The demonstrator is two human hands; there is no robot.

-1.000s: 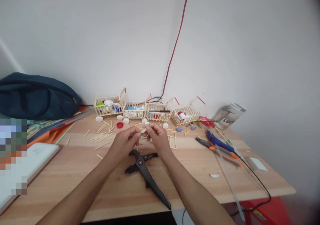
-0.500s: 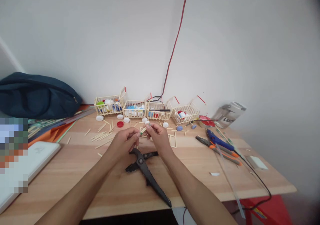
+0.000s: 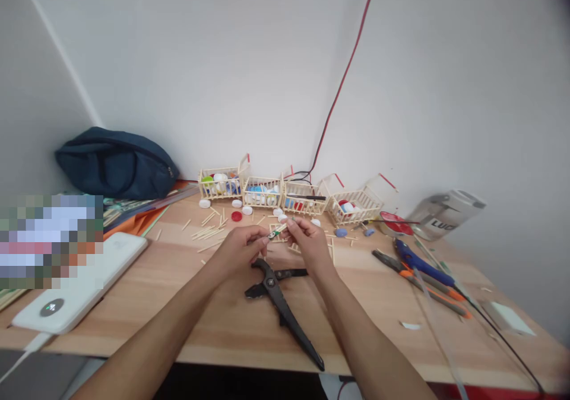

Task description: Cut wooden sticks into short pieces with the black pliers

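Both my hands meet over the middle of the wooden table (image 3: pixel 187 305). My left hand (image 3: pixel 243 250) and my right hand (image 3: pixel 310 243) pinch the two ends of a thin wooden stick (image 3: pixel 278 230) with a green mark, held just above the tabletop. Black pliers (image 3: pixel 281 305) lie open on the table right under my wrists. Behind my hands stands a row of small baskets (image 3: pixel 262 191) built of sticks, filled with coloured bottle caps. Loose sticks (image 3: pixel 209 234) and a red cap (image 3: pixel 237 216) lie scattered to the left of my hands.
A dark blue bag (image 3: pixel 116 164) rests at the back left. A white power bank (image 3: pixel 84 287) lies front left. At the right are a blue and orange tool set (image 3: pixel 423 266), a tipped silver can (image 3: pixel 447 216) and a red lid (image 3: pixel 395 225). A red cable (image 3: pixel 342 79) hangs down the wall.
The view has swung left and a little down, so everything sits further right in the picture. My hands keep pinching the stick and have barely moved over the pliers.
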